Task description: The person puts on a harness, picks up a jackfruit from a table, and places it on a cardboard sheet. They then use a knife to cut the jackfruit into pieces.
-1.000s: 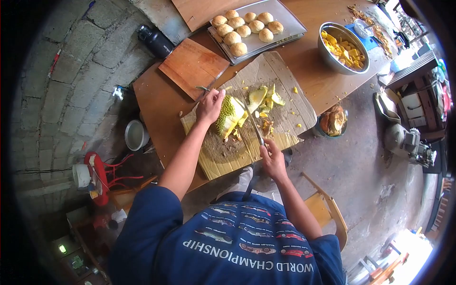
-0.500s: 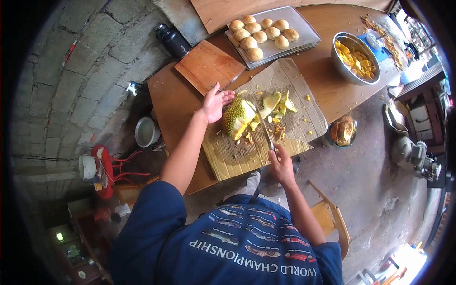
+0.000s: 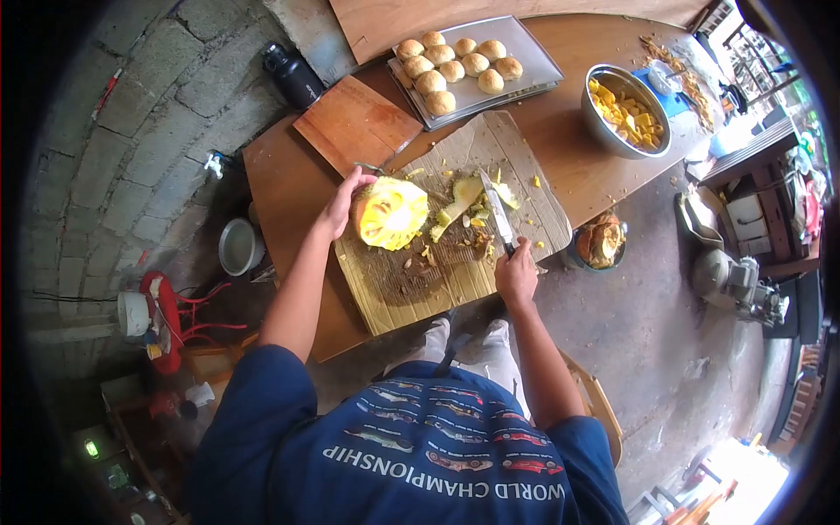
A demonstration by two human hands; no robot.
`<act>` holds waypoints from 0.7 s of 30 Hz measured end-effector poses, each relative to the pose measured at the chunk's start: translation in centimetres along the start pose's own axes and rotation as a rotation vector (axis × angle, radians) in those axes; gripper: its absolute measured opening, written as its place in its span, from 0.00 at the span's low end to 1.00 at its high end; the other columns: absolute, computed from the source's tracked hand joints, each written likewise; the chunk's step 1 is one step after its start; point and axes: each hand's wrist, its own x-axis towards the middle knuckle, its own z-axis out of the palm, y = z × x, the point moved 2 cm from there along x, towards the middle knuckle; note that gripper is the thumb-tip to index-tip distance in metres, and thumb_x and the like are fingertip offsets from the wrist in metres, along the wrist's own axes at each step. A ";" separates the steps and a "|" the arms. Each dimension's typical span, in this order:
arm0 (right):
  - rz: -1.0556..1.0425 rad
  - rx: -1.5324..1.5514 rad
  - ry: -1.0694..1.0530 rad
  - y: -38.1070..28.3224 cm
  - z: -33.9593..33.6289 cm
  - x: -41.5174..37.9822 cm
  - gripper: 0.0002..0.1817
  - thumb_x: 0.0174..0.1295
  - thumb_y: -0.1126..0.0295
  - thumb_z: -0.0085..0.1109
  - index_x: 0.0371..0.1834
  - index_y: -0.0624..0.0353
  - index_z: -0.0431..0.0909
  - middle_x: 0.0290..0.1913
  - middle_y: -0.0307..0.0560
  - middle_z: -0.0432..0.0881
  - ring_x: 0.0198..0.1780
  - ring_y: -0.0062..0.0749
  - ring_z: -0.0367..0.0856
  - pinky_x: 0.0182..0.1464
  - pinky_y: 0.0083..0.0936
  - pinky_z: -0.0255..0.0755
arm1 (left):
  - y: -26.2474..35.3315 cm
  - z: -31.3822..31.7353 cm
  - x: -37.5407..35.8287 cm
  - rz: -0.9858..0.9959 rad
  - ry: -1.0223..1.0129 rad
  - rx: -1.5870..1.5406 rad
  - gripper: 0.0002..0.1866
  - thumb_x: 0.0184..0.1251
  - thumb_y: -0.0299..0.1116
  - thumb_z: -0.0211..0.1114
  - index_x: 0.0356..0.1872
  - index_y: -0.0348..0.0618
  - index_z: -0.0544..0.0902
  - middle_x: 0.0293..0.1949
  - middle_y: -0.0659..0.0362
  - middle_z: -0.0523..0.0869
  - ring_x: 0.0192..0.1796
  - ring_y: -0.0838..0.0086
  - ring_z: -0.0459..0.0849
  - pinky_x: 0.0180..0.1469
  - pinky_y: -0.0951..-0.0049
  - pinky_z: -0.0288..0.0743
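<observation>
My left hand (image 3: 339, 210) is on the left side of a cut jackfruit (image 3: 392, 214), its fingers curved around the spiky rind. The yellow cut face of the fruit is turned up toward me. In my right hand (image 3: 517, 273) is a knife (image 3: 499, 214) held by its dark handle, with the long blade pointing away from me. The blade lies over cut rind pieces (image 3: 458, 203) and scraps, apart from the jackfruit. Beneath everything is a flattened cardboard sheet (image 3: 378, 306), stained and littered with bits.
A metal tray (image 3: 535, 48) of round bread rolls (image 3: 475, 64) stands at the back, near a wooden board (image 3: 357, 122) and a black bottle (image 3: 293, 77). To the right is a steel bowl (image 3: 604, 133) of yellow jackfruit pieces. A container of scraps (image 3: 604, 243) sits below the table edge.
The jackfruit has turned so its cut face shows upward, and my left hand has closed onto its side. The knife has moved right, away from the fruit, over the rind pieces.
</observation>
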 end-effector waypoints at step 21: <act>-0.254 0.118 -0.045 -4.7 -1.6 -1.6 0.32 0.66 0.65 0.66 0.72 0.61 0.69 0.67 0.60 0.77 0.71 0.59 0.70 0.76 0.52 0.62 | -3.1 -8.0 -2.2 -0.001 -0.024 -0.055 0.45 0.79 0.73 0.48 0.76 0.42 0.73 0.77 0.53 0.74 0.80 0.67 0.67 0.82 0.63 0.56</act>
